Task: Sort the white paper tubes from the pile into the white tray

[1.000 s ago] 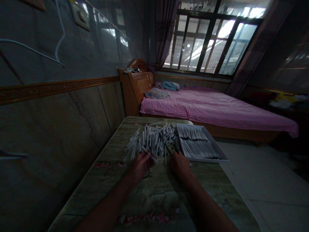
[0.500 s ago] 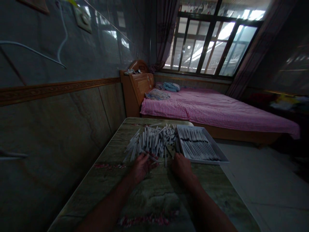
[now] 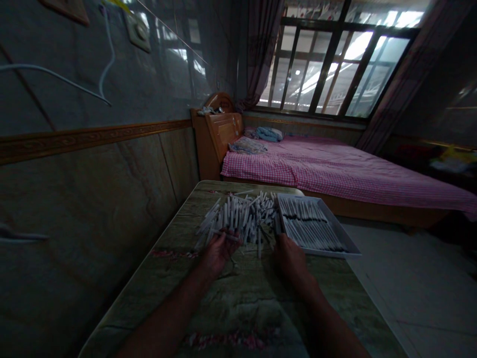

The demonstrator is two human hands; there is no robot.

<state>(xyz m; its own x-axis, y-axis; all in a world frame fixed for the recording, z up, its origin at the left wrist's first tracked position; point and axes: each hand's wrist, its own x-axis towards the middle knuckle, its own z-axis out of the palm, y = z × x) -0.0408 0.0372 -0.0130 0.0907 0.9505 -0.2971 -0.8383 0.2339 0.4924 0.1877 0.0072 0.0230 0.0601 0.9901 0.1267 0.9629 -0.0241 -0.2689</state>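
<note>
The left hand [image 3: 219, 254], fingers spread, touches a heap of thin white tubes [image 3: 238, 219] at its twelve o'clock, while the right hand [image 3: 290, 259], too dim to read surely, lies near a white rectangular tray [image 3: 337, 226] at its one o'clock.

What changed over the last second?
Mostly the camera: the head view swung slightly left, so everything sits further right in frame. The left hand remains at the near edge of the pile of white paper tubes, with a tube across its fingers, lying a little flatter. The right hand barely moved, beside the white tray. Pile and tray look unchanged.
</note>
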